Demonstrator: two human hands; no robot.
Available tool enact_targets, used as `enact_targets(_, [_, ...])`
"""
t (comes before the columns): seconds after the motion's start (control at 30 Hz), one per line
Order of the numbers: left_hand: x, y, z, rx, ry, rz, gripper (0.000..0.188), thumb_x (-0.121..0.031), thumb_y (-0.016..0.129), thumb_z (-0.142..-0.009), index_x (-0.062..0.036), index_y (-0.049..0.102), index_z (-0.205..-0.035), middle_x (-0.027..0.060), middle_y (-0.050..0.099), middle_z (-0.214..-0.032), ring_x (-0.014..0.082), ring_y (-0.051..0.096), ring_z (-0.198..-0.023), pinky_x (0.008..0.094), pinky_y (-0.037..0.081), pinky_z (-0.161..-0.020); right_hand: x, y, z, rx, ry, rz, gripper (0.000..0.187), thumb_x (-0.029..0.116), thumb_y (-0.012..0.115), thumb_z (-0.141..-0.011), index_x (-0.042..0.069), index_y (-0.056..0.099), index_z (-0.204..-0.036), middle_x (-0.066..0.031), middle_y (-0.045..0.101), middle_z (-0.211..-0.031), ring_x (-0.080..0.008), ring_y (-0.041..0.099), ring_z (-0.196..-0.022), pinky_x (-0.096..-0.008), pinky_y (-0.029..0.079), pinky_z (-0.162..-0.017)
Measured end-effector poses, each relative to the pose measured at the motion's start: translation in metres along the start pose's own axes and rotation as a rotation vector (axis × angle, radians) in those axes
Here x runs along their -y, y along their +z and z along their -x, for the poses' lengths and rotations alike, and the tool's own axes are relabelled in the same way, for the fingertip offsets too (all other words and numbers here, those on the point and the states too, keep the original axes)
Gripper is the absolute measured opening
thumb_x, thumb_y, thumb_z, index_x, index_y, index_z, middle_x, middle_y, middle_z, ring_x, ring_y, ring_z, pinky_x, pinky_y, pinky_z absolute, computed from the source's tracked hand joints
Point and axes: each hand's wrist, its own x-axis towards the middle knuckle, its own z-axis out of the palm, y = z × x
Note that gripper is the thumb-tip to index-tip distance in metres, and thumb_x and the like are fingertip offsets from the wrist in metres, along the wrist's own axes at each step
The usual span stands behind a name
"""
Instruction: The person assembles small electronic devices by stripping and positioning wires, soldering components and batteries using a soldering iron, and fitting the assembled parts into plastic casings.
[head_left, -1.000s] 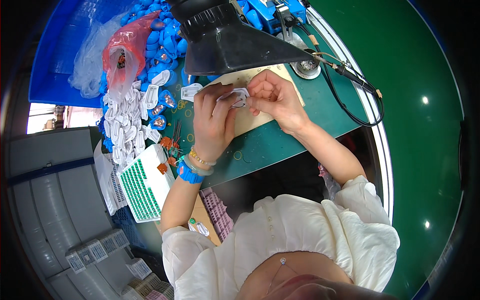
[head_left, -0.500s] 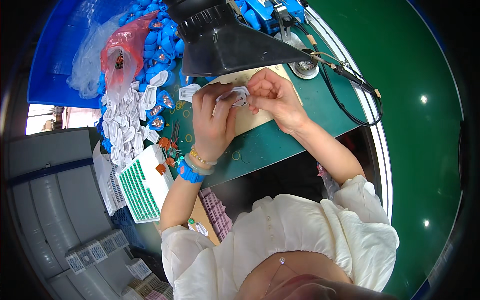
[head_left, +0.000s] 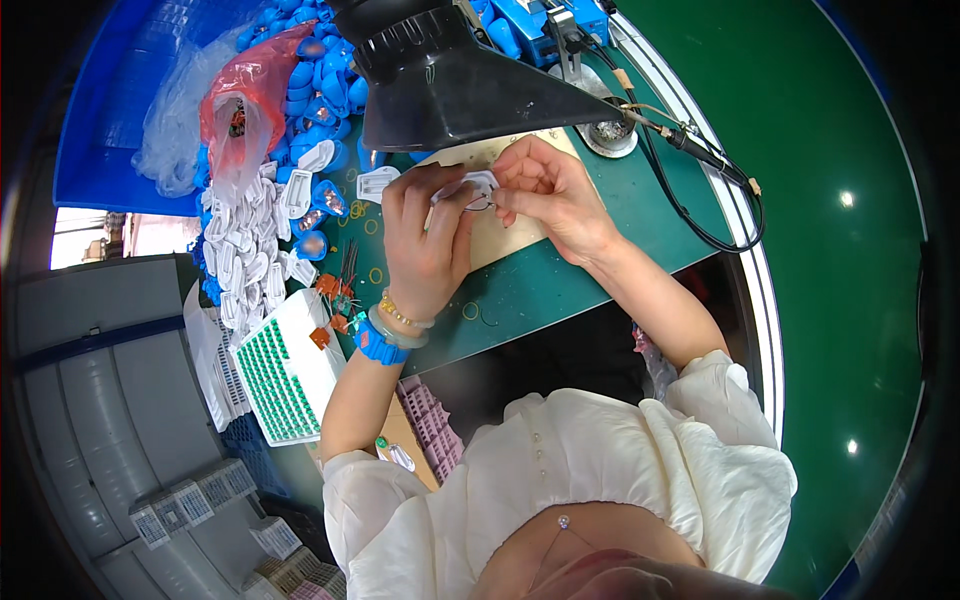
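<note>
Between my two hands is a small white plastic casing (head_left: 483, 184), held above a cream-coloured board (head_left: 500, 235). My left hand (head_left: 428, 225) is closed around its left side, fingers bent over it. At its right edge, the thumb and fingertips of my right hand (head_left: 555, 200) are pinched together; what lies between those fingertips is too small to make out. Another white casing (head_left: 375, 184) rests on the green mat (head_left: 520, 312) just left of my left hand. Part of the held casing is hidden behind my left fingers.
A black hood (head_left: 470, 90) hangs over the board's far side. At the far right stand a soldering iron (head_left: 690, 145) and a metal dish (head_left: 610, 137). Left are piled white casings (head_left: 240, 250), blue shells (head_left: 325, 95), a red plastic bag (head_left: 245, 85) and a white tray of green parts (head_left: 325, 360).
Almost nothing differs. Both hands keep their place on the white casing, with only a slight shift of the right fingertips at its edge.
</note>
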Motion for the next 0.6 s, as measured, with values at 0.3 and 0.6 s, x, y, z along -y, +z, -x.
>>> enact_targets(0.3, [-0.0006,0.0017,0.0016,0.001,0.02,-0.044,0.028,0.003,0.067,-0.07,-0.0022,0.062,-0.097,0.0099,0.061,-0.108,0.0317,0.053,-0.102,0.0394,0.045,-0.086,0.0015,-0.0007,-0.0007,-0.009,0.013,0.007,0.023,-0.01,0.059,-0.077,0.0,0.055,-0.097,-0.0062,0.062,-0.083,-0.0125,0.061,-0.071,-0.0254,0.048,-0.064])
enact_targets(0.6, [0.0001,0.001,-0.0009,-0.005,-0.037,0.048,0.03,0.005,0.066,-0.07,-0.0024,0.06,-0.099,0.0106,0.06,-0.107,0.0314,0.053,-0.1,0.0389,0.045,-0.084,-0.0017,-0.0053,-0.001,0.02,0.007,-0.047,0.02,-0.008,0.062,-0.082,0.0,0.057,-0.099,-0.0062,0.063,-0.086,-0.0132,0.061,-0.074,-0.0266,0.048,-0.066])
